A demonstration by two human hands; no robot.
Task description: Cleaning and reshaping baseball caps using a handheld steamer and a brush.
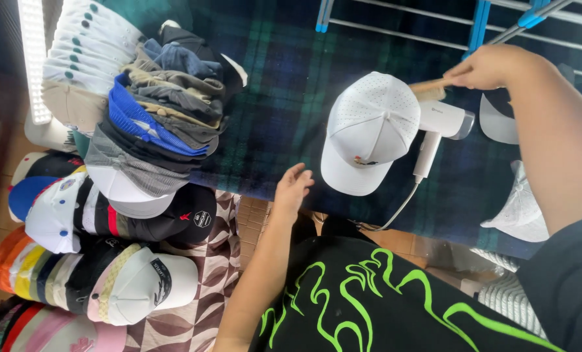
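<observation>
Over the plaid cloth: the right hand is closing its fingers around the wooden handle of a brush, holding it at the crown of a white cap.
Left hand: the left hand is hovering open and empty at the near edge of the plaid cloth, fingers loosely spread, just beside the cap's brim but apart from it.
Cap: white, perforated crown, small coloured mark near the brim, sitting crown-up near the middle of the cloth, brim pointing toward the person.
Under the cap: a white handheld steamer is lying just beside it, its cord trailing off the cloth's near edge.
Hard to make out: the brush bristles are blurring against the cap; whether they are touching it is unclear.
Cut off: more white caps are lying at the right, partly hidden by the right forearm.
Room: stacked caps are crowding the left; bare cloth is lying open between them and the cap.
</observation>
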